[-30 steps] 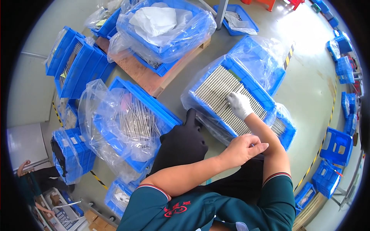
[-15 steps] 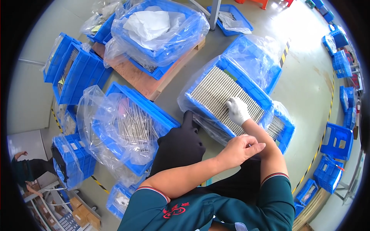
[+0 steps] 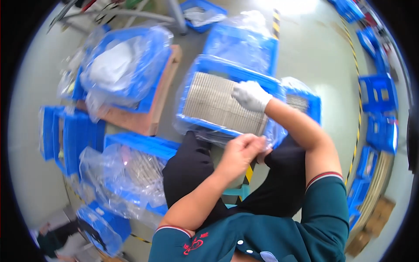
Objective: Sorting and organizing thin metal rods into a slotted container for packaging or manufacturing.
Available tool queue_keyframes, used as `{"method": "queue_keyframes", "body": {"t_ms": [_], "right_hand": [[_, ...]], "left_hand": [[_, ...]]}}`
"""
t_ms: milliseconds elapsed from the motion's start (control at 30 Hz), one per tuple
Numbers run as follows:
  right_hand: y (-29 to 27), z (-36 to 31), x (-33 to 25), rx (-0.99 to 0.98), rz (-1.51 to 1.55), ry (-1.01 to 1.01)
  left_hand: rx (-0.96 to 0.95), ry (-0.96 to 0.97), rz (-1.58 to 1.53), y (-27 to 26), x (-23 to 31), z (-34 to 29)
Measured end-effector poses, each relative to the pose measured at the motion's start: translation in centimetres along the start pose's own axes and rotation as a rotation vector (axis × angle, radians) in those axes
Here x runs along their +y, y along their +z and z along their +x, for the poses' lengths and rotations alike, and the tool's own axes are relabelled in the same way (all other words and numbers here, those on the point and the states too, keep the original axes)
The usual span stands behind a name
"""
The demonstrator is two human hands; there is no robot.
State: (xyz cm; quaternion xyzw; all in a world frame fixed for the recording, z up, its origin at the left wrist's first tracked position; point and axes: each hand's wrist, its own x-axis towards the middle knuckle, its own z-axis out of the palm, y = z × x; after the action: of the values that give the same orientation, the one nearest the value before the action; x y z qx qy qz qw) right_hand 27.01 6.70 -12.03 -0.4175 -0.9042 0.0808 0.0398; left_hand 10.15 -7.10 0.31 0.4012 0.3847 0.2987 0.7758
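In front of me a blue crate (image 3: 221, 127) lined with clear plastic film (image 3: 183, 102) holds a closely packed row of thin silvery metal rods (image 3: 214, 100). Over the right part of that row is my right hand (image 3: 252, 96) in a white glove, its fingers curled down at the rods; whatever lies under the fingertips is hidden. My bare left hand (image 3: 242, 153) is at the crate's near right corner, thumb and fingers pinched together beside the film. I cannot make out what is between them.
To my left a film-covered blue crate (image 3: 118, 142) holds loose rods (image 3: 146, 170). Further off, a bagged blue crate (image 3: 152, 94) rests on a wooden pallet (image 3: 155, 118). A smaller crate (image 3: 315, 111) adjoins on the right. Blue crates (image 3: 377, 94) line the far right.
My view has turned and shifted. My left hand has moved from above my right forearm down to the crate's near corner. My right hand has shifted toward the rods' far right end.
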Motion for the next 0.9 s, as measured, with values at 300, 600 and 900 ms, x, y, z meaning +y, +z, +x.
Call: {"method": "queue_keyframes", "body": {"t_ms": [300,600,900], "right_hand": [[1.1,-24.4,13.3,0.333,-0.127,0.889],[16.1,-30.8,10.7,-0.249,-0.008,1.123],[21.4,-30.0,14.8,-0.195,-0.153,1.108]], "left_hand": [[0.023,-0.08,0.096,0.2,-0.8,0.8],[0.096,-0.143,0.177,0.2,-1.4,2.1],[0.158,-0.161,0.2,0.5,-2.1,4.1]]}}
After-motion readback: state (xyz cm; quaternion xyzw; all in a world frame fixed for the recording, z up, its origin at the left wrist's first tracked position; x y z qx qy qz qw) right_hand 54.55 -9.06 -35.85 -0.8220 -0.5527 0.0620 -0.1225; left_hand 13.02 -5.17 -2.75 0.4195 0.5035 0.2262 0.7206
